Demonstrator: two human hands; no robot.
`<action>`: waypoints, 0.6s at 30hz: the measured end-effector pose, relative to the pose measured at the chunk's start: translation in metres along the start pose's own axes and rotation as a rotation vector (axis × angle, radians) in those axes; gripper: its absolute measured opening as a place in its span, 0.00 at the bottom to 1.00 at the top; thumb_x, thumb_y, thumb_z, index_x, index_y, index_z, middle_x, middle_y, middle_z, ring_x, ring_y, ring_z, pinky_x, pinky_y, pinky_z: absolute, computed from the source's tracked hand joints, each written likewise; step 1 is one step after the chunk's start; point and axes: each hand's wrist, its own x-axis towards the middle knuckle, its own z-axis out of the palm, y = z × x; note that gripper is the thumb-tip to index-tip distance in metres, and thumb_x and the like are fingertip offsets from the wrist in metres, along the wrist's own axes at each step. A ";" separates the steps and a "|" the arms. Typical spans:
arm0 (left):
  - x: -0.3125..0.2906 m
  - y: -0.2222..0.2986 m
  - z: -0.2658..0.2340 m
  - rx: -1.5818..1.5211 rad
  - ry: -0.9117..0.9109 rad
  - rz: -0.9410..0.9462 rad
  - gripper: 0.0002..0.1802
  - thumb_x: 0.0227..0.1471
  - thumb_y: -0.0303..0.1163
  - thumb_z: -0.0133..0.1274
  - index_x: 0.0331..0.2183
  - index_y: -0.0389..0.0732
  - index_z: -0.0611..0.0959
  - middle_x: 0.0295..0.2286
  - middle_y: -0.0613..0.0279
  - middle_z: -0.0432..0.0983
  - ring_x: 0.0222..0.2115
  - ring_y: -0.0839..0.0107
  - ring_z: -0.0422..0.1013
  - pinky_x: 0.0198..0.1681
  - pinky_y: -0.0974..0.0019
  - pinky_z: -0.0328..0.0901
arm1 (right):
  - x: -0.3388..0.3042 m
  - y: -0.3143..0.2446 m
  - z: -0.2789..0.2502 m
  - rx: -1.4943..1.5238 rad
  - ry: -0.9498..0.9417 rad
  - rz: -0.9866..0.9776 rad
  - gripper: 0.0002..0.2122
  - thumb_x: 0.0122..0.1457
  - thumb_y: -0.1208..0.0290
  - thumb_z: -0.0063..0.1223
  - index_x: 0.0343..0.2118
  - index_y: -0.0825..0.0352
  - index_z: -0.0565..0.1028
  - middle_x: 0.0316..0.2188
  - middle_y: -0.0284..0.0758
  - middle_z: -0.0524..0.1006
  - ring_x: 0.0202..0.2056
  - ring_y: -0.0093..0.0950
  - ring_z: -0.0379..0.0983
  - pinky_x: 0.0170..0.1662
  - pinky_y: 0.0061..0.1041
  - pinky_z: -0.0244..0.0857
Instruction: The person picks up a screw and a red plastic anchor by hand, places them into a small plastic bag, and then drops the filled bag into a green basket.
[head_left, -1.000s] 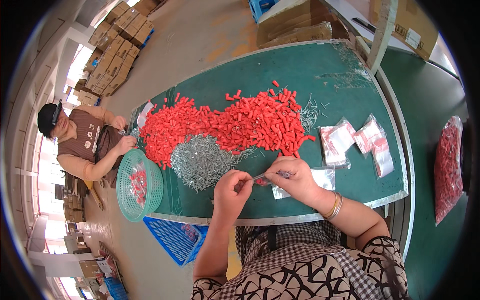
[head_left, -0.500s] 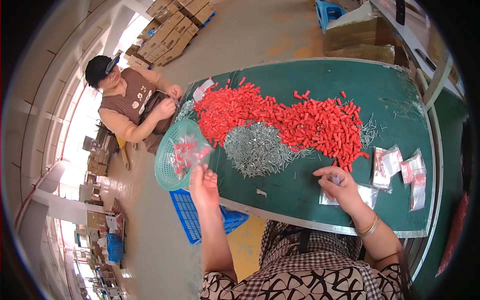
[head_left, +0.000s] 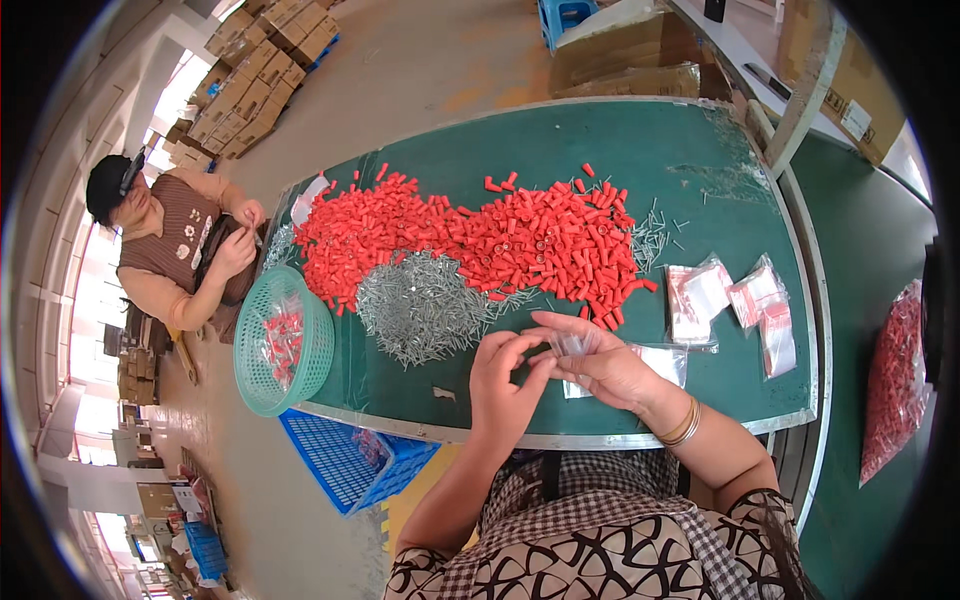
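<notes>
In front of me, over the table's near edge, my right hand (head_left: 612,372) holds a small clear plastic bag (head_left: 574,345) in its curled fingers. My left hand (head_left: 503,388) meets it there, thumb and fingertips pinched at the bag's edge. What is inside the bag cannot be made out. Just beyond my hands spreads a long heap of small red plastic caps (head_left: 545,240), hollow at one end. A pile of short silver screws or nails (head_left: 420,305) lies against its near side. More flat clear bags (head_left: 655,365) lie under and beside my right hand.
A green mesh basket (head_left: 322,350) with bags of red pieces stands at the table's left edge. Below it is a blue crate (head_left: 335,470). Red-striped bag stacks (head_left: 697,300) lie on the green table (head_left: 740,220) at right. A co-worker (head_left: 185,235) handles something small at far left.
My left hand has left the basket, where it held a filled bag, and come right to meet my right hand. That bag now lies in the basket. The view has shifted right.
</notes>
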 end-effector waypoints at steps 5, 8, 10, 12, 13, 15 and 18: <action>0.003 -0.003 0.007 0.128 -0.041 0.016 0.11 0.42 0.20 0.59 0.33 0.37 0.79 0.34 0.61 0.68 0.30 0.71 0.69 0.31 0.69 0.65 | -0.001 -0.004 0.006 -0.271 0.020 -0.066 0.26 0.57 0.88 0.40 0.61 0.68 0.56 0.55 0.41 0.64 0.54 0.34 0.65 0.58 0.32 0.59; -0.002 -0.013 0.010 -0.092 -0.070 -0.168 0.09 0.45 0.19 0.57 0.33 0.36 0.79 0.36 0.63 0.68 0.33 0.76 0.69 0.33 0.72 0.65 | 0.000 -0.003 0.003 -0.273 -0.042 -0.066 0.26 0.58 0.88 0.39 0.61 0.68 0.56 0.57 0.42 0.62 0.54 0.32 0.65 0.57 0.31 0.60; -0.004 -0.018 0.009 -0.204 -0.059 -0.266 0.07 0.46 0.18 0.56 0.32 0.35 0.78 0.37 0.63 0.68 0.34 0.78 0.69 0.33 0.73 0.65 | 0.000 -0.005 0.002 -0.232 -0.033 -0.053 0.26 0.58 0.88 0.38 0.61 0.68 0.56 0.57 0.42 0.62 0.54 0.31 0.65 0.58 0.31 0.60; -0.003 -0.021 0.008 -0.505 0.009 -0.396 0.07 0.43 0.20 0.58 0.30 0.37 0.80 0.37 0.63 0.70 0.33 0.74 0.70 0.34 0.72 0.66 | 0.000 -0.006 0.002 -0.194 -0.023 -0.039 0.26 0.58 0.88 0.37 0.61 0.68 0.56 0.58 0.42 0.61 0.54 0.29 0.64 0.58 0.31 0.60; -0.003 -0.019 0.009 -0.506 0.012 -0.397 0.07 0.43 0.20 0.58 0.30 0.37 0.80 0.37 0.63 0.70 0.33 0.74 0.70 0.34 0.72 0.66 | 0.000 -0.006 0.002 -0.224 -0.009 -0.028 0.26 0.58 0.89 0.36 0.61 0.68 0.55 0.58 0.42 0.61 0.54 0.29 0.64 0.58 0.31 0.60; -0.001 -0.014 0.011 -0.462 0.031 -0.348 0.06 0.43 0.20 0.58 0.29 0.36 0.80 0.37 0.63 0.71 0.35 0.73 0.70 0.35 0.71 0.66 | 0.001 -0.005 0.004 -0.256 0.004 -0.013 0.26 0.58 0.89 0.36 0.61 0.68 0.55 0.58 0.42 0.60 0.55 0.29 0.64 0.58 0.31 0.60; -0.003 -0.016 0.015 -0.242 -0.043 -0.246 0.06 0.45 0.20 0.57 0.30 0.36 0.79 0.38 0.62 0.71 0.38 0.73 0.70 0.36 0.70 0.66 | 0.000 -0.001 0.007 -0.408 0.041 -0.045 0.26 0.58 0.88 0.36 0.61 0.68 0.55 0.57 0.42 0.61 0.55 0.31 0.64 0.57 0.30 0.61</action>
